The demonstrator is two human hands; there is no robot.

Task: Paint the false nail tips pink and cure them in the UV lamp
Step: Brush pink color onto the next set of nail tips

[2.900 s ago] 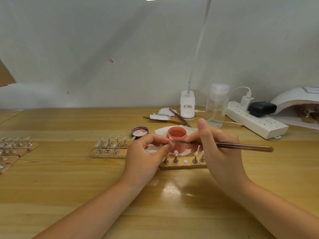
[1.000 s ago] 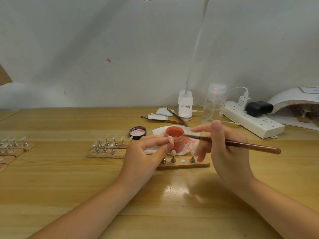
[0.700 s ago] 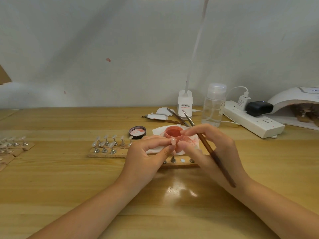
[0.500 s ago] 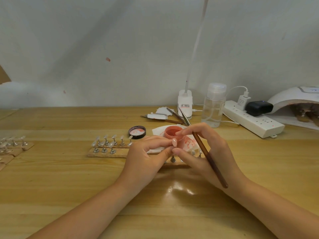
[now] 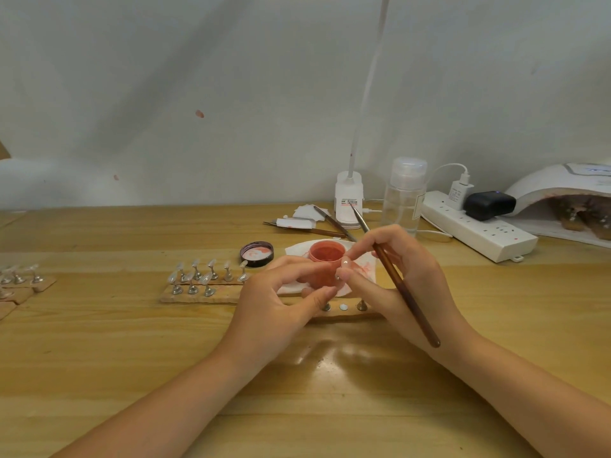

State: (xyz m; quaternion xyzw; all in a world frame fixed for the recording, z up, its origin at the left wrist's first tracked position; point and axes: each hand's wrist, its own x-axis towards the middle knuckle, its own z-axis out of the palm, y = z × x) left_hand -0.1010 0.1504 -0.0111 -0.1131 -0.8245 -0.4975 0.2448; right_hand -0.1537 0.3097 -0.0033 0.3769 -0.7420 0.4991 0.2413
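Observation:
My right hand (image 5: 406, 279) grips a brown brush (image 5: 401, 289) across its palm, bristles pointing up and away. Its thumb and forefinger also pinch a pale nail tip on a small metal stand (image 5: 344, 263), held just in front of the open pot of pink gel (image 5: 326, 253). Beside it, my left hand (image 5: 274, 300) has thumb and forefinger spread apart and holds nothing that I can see. Below both hands lies a cork strip (image 5: 344, 313) with two metal stands. A second strip (image 5: 198, 285) to the left carries several clear nail tips. The UV lamp (image 5: 562, 190) stands at the far right.
The pot sits on a stained tissue (image 5: 365, 269), its lid (image 5: 257, 253) to the left. Behind are spare brushes (image 5: 325, 223), a desk lamp base (image 5: 348, 200), a clear bottle (image 5: 404, 196) and a power strip (image 5: 479, 229). More strips of tips (image 5: 20, 279) lie at the far left.
The brush left the pot and swung upright in my right hand. The nail tip stand passed from my left fingers to my right fingertips, and my left fingers spread apart.

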